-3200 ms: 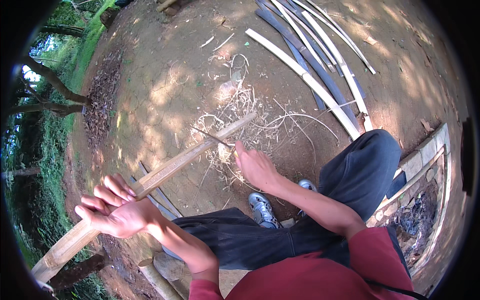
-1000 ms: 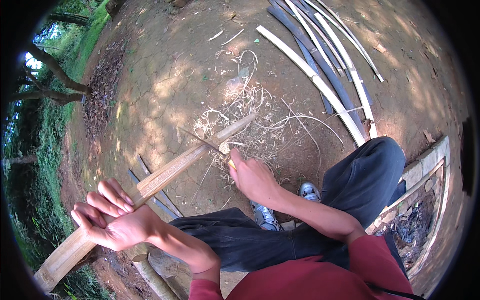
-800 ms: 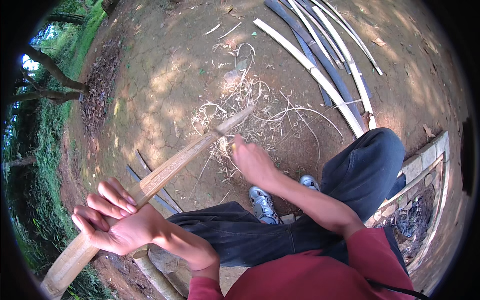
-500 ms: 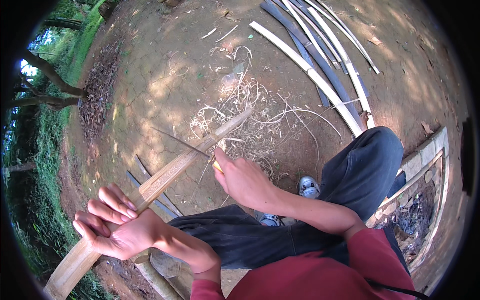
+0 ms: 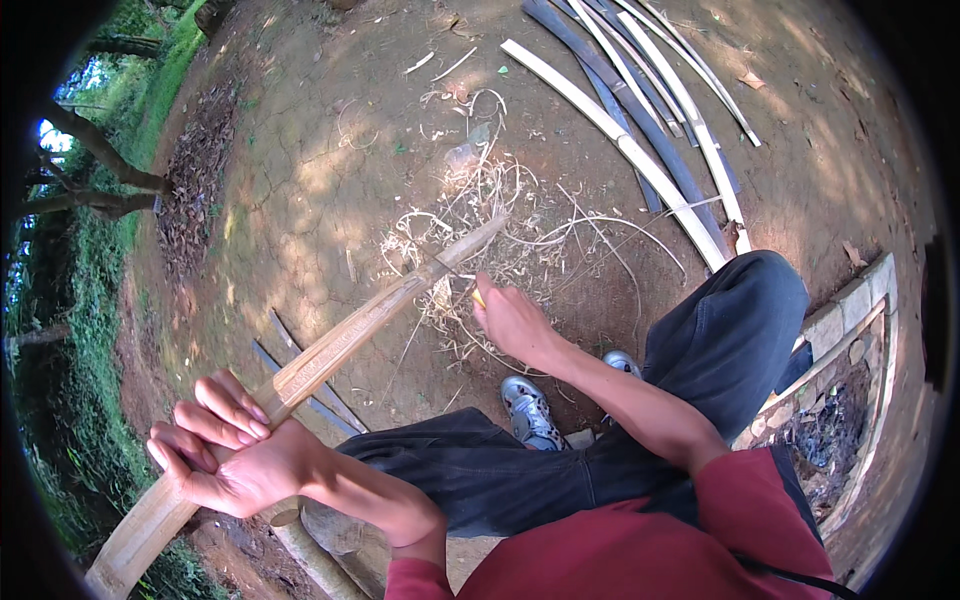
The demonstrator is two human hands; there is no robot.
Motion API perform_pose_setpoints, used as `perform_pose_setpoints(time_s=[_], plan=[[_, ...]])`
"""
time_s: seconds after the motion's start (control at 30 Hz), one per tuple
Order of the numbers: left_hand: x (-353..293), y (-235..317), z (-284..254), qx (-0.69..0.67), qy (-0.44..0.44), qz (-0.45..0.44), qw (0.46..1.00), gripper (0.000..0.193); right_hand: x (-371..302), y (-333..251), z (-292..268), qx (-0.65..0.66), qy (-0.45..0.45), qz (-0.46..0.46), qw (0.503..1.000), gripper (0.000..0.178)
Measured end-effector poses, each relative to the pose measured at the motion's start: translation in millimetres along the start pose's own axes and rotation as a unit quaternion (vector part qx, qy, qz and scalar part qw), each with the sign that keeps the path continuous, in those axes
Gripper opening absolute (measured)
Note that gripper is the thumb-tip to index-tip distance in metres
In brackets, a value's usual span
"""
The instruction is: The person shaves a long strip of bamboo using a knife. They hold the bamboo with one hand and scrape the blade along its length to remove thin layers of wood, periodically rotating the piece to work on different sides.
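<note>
A long, pale split-bamboo strip (image 5: 345, 340) runs slantwise from the lower left to the middle, its shaved inner side showing. My left hand (image 5: 240, 450) is wrapped round its lower part. In my right hand (image 5: 515, 325) is a knife (image 5: 479, 298) with a yellow handle. Its thin dark blade lies across the strip near the narrow far end, seen almost edge-on. Curly shavings (image 5: 480, 200) are heaped on the ground beneath and beyond that end.
Several long pale and dark strips (image 5: 660, 180) lie at the upper right. Two dark strips (image 5: 300, 370) rest left of my knee. A stone-edged pit (image 5: 830, 440) holds ash at the right. A cut log (image 5: 310, 555) lies below my left arm.
My right hand has moved away along the bamboo strip with the knife, towards its far end. One foot has shifted into fuller view. My left hand keeps its place.
</note>
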State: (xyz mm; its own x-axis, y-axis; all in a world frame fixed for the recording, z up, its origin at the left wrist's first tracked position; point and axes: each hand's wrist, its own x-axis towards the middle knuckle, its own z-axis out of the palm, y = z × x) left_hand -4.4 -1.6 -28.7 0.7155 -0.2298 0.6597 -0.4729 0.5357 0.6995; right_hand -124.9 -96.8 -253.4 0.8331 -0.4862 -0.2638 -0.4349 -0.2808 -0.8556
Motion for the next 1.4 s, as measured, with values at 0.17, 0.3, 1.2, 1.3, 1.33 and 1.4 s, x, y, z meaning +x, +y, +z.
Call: perform_pose_setpoints(time_s=[0.17, 0.3, 1.2, 1.3, 1.33, 1.4], plan=[[0, 1, 1, -0.016, -0.022, 0.001, 1.000, 0.037, -2, -12, -9, -0.007, 0.011, -0.030, 0.999, 0.034], [0, 1, -1, 0.004, -0.006, 0.001, 1.000, 0.037, -19, -41, -8, -0.005, 0.021, -0.060, 0.998, 0.015], [8, 17, 12, -0.001, -0.058, -0.025, 0.998, 0.037, -29, -39, -9, 0.022, -0.001, -0.042, 0.999, 0.021], [16, 15, 5, -0.015, -0.052, -0.051, 0.997, 0.037, -18, -25, 1, -0.003, 0.013, -0.035, 0.999, 0.022], [19, 13, -1, -0.013, -0.037, -0.039, 0.998, 0.038, -16, -29, 0, 0.001, -0.001, -0.029, 1.000, 0.021], [20, 14, -6, -0.019, -0.030, -0.034, 0.999, 0.038, -18, -38, -5, 0.010, -0.026, -0.021, 0.999, 0.021]])
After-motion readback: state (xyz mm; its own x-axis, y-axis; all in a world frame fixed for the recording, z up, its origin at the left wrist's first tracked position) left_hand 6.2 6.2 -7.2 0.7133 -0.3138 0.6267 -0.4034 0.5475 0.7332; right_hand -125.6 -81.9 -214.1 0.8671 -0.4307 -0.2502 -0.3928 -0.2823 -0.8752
